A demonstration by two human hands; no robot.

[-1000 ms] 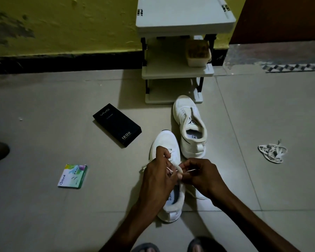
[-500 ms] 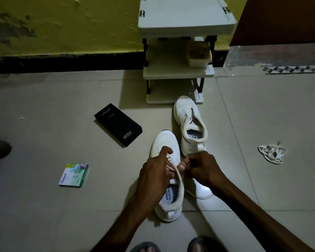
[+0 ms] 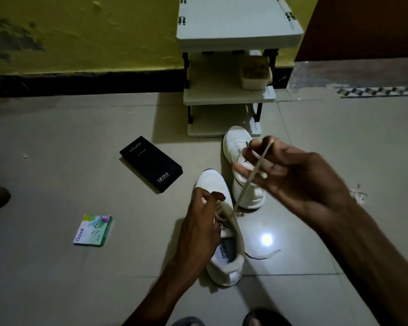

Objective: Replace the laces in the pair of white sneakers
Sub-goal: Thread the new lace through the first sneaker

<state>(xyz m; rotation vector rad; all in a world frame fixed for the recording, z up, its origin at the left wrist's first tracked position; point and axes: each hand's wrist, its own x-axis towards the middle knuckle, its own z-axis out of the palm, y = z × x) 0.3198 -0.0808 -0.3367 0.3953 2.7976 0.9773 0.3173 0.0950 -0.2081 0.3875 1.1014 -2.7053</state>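
A: Right hand?
B: Up high, pinching white lace, taut from near sneaker.
A: Left hand?
B: Curled round same sneaker's upper, holding down on tiled floor. Other sneaker just behind.

The black box lying on the floor carries the brand "vivo" in pale letters near its far end and "120W" near its closer end. The small green and white packet reads "Odonil" along its left edge. The insole of the nearer white sneaker shows "SPEED", with a second line beside it too small to read.
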